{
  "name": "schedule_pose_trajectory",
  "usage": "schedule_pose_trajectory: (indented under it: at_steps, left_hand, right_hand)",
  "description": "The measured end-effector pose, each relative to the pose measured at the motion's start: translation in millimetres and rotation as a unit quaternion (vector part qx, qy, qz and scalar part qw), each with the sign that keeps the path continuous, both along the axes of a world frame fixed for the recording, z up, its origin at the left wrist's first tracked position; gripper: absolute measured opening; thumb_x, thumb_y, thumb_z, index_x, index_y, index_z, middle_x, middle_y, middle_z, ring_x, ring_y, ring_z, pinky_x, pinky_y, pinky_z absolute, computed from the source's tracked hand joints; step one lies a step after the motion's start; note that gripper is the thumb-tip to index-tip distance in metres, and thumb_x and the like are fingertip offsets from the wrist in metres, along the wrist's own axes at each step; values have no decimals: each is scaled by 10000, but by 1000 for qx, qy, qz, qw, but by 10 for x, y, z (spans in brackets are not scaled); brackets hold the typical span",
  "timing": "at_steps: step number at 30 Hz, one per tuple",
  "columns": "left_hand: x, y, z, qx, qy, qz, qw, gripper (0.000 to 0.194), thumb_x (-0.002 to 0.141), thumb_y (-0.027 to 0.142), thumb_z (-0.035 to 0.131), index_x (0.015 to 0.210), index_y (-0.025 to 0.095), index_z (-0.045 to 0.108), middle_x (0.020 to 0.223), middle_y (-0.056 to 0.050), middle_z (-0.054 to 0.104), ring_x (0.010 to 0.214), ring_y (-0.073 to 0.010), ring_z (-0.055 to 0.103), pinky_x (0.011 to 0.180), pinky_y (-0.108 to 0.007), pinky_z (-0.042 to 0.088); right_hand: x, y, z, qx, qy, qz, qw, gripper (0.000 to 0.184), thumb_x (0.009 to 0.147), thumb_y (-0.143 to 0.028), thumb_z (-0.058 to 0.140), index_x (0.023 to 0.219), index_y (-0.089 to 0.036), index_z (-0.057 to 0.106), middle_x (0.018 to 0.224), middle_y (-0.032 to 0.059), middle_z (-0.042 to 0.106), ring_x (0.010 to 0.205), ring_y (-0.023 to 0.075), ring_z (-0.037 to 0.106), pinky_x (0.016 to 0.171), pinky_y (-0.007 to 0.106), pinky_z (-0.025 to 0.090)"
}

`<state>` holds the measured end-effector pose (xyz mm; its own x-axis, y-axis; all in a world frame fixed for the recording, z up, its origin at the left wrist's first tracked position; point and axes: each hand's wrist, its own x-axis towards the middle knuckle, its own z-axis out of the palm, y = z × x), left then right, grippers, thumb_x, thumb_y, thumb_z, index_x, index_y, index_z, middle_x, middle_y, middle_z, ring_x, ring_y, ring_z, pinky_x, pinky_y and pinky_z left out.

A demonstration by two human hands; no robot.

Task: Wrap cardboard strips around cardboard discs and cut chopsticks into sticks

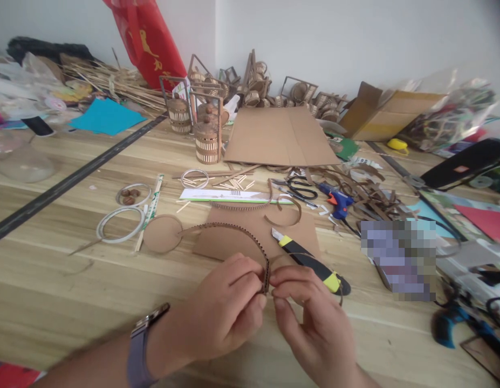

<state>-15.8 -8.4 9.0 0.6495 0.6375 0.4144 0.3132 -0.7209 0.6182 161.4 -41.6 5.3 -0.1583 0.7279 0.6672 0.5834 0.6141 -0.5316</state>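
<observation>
Pinching a corrugated cardboard strip (267, 268) near its lower end, the left hand (232, 302) has its fingers folded in and thumb closed up, probably because so narrow a piece offers only its edges and faces to grip. In this head view the strip rises from between the two hands, then bends left in a long arc above the table (91, 302), its far end reaching the edge of a round cardboard disc (163, 235). The right hand (314, 318) faces the left with index finger and thumb drawn to a narrow gap, right beside the held end; I cannot tell whether it grips the strip or merely steadies it. Meeting at the fingertips like this likely gives fine control over the curve.

Just beyond the hands, a utility knife (308, 261) lies aslant with its blade tip pointing away, partly on a flat cardboard piece (217, 249) that may serve as a cutting base. Farther back, scissors (300, 189) and a blue glue gun (339, 203) rest to the right, seemingly kept within reach. To the left, a small ring encloses brown balls (129, 197), perhaps to stop them rolling. Finished-looking lidded miniature buckets (207, 144) stand upright behind, possibly as models.
</observation>
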Motion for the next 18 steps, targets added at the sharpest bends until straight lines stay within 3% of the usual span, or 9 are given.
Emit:
schedule_pose_trajectory:
  at_steps: [3, 6, 9, 13, 18]
  left_hand:
    - [7, 3, -22, -8, 13, 23, 1000, 174, 991, 185, 399, 893, 149, 538, 904, -70, 592, 855, -197, 539, 771, -320, 474]
    - [40, -11, -47, -2, 49, 41, 998, 221, 989, 152, 355, 875, 145, 544, 857, -71, 601, 820, -212, 548, 740, -342, 470]
    - [77, -39, -58, -47, 55, 63, 995, 242, 979, 125, 348, 829, 161, 534, 803, -48, 606, 755, -191, 572, 691, -314, 462]
    - [97, -72, -67, -107, 41, 76, 991, 241, 962, 107, 349, 824, 169, 536, 792, -36, 627, 735, -172, 601, 682, -288, 458]
    - [88, -89, -104, -99, 41, 85, 991, 241, 945, 114, 343, 833, 164, 550, 801, -56, 643, 759, -193, 617, 699, -307, 464]
  right_hand:
    - [-6, -26, -34, 45, -48, -22, 998, 207, 853, -28, 554, 924, -217, 599, 955, 56, 716, 900, 173, 683, 789, 312, 523]
    - [-10, -38, -89, 57, -77, -34, 995, 201, 886, -25, 544, 967, -199, 604, 958, 60, 744, 959, 186, 695, 872, 344, 467]
    - [-11, -38, -134, 79, -106, -38, 991, 176, 897, -23, 551, 968, -172, 613, 963, 80, 760, 984, 200, 708, 920, 359, 433]
    - [-16, -35, -155, 90, -116, -32, 989, 159, 899, -34, 566, 958, -174, 613, 956, 78, 771, 977, 208, 719, 938, 371, 429]
    - [-35, -36, -152, 82, -106, -28, 990, 154, 894, -32, 575, 940, -174, 609, 925, 74, 771, 940, 213, 728, 873, 375, 436]
